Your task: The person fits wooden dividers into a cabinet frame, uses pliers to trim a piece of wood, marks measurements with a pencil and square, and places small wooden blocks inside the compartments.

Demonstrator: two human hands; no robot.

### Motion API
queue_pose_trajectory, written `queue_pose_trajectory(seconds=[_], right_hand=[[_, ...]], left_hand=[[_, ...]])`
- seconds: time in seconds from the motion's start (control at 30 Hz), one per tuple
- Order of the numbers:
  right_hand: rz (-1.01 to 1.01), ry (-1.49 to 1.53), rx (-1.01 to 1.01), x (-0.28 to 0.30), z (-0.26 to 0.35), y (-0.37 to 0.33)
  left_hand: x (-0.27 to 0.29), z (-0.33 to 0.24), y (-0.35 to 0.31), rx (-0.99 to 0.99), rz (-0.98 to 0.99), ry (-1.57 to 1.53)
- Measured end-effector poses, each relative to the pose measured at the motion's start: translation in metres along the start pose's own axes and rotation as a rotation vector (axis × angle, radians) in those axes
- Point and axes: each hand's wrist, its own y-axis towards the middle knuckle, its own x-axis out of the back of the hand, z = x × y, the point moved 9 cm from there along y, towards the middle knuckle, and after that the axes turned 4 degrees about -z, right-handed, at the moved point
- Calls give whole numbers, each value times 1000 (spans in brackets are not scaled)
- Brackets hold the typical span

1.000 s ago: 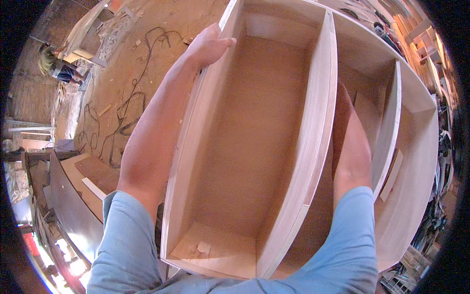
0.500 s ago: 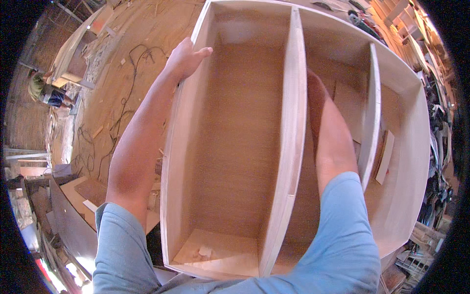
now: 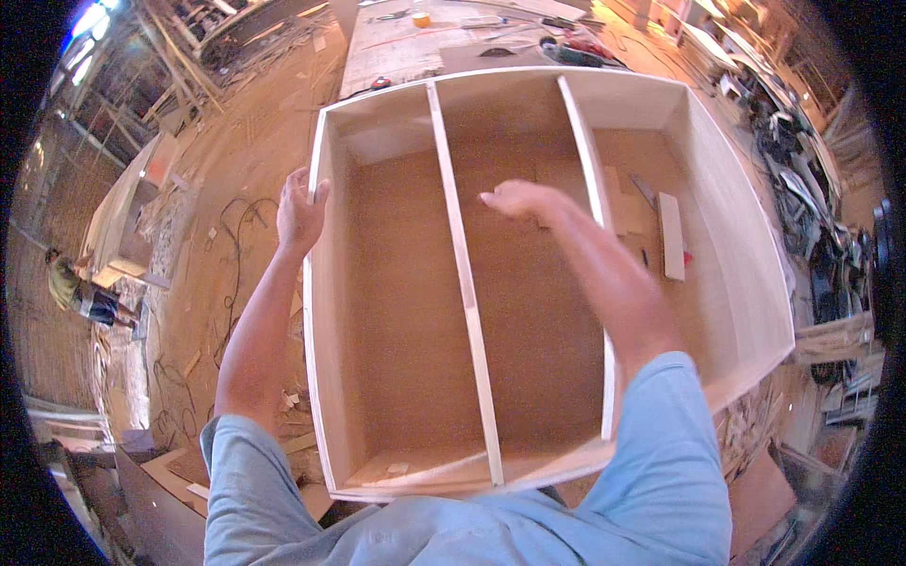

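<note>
A pale, unpainted wooden cabinet (image 3: 326, 396) lies in front of me, its open side up. Two dividers split it lengthwise into three compartments. My left hand (image 3: 302, 212) is wrapped over the cabinet's left side wall, thumb on the inner face. Over the middle compartment hangs my right hand (image 3: 527, 200), slightly blurred, with its fingers curled in and the thumb pointing left. Whatever it may hold is hidden. In the right compartment are a short wooden strip (image 3: 671, 236), a thin dark blade-like piece (image 3: 644, 191) and a small red thing (image 3: 688, 258), partly hidden.
Beyond the cabinet stands a worktable (image 3: 401, 58) bearing a red power tool (image 3: 587, 49). Black cables (image 3: 238, 226) snake over the floor at left. A person (image 3: 85, 291) stands by another wooden cabinet (image 3: 127, 231) at far left. Dark clutter (image 3: 797, 203) lines the right side.
My right hand has come up out of the middle compartment into sight. The cabinet now shows whole, with the worktable beyond it, and my left hand sits lower in the picture.
</note>
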Motion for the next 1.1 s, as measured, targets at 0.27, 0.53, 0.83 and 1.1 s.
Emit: queue_pose_trajectory(seconds=[0.27,0.53,0.83,1.1], right_hand=[[-738,196,-298,69,-96,-298],[-537,3,-486,-74,-55,-329],[-599,8,-236,-42,-84,-331],[-625,68,-109,-18,-145,-354]], left_hand=[[101,-66,-150,-187,93,-254],[125,-154,-234,-377,184,-339],[123,-290,-230,-536,368,-349],[-151,-378,-198,-414,750,127]])
